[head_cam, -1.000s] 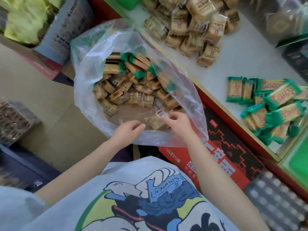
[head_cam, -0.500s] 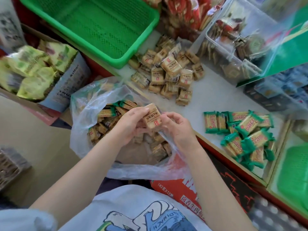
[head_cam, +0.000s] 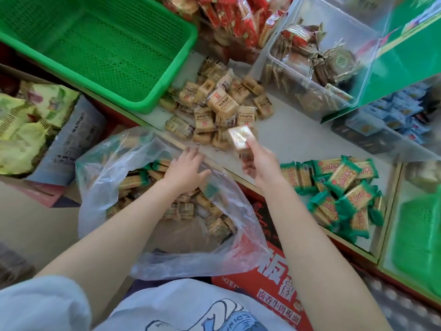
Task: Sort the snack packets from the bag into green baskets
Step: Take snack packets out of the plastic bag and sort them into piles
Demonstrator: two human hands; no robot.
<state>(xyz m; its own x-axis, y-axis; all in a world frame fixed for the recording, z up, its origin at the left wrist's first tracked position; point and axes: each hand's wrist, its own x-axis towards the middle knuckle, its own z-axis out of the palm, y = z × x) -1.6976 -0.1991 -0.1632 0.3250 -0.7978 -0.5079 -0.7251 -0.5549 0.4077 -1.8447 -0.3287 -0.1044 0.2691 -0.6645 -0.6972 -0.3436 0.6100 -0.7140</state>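
Two bare hands worked over the counter (head_cam: 298, 130) and the clear plastic bag (head_cam: 114, 168) that sagged open at its near edge. On the far left, yellow-green packets (head_cam: 26, 130) filled a cardboard box (head_cam: 71, 139) below counter level. Beyond it, a large green basket (head_cam: 152, 101) sat on the far left part of the counter with no packets in it. The bag, near and left of centre, held a jumble of tan packets and green-ended ones (head_cam: 181, 206). The left hand (head_cam: 183, 168) reached over the bag's mouth with fingers spread and relaxed, gripping nothing, next to the counter's front edge. Right of the basket lay a pile of tan snack packets (head_cam: 214, 108) on the counter. The right hand (head_cam: 260, 161) was raised just near of that pile and pinched one tan packet (head_cam: 241, 138) at its fingertips; the packet was blurred, and hung over the pile's near edge. Farther back stood red-wrapped snacks (head_cam: 236, 17) and a clear plastic bin (head_cam: 317, 58) of brown wrapped sweets. To the right, a heap of green-ended packets (head_cam: 341, 189) lay on the counter, well apart from the tan pile. A second green basket (head_cam: 417, 237) sat at the far right edge, behind a low divider.
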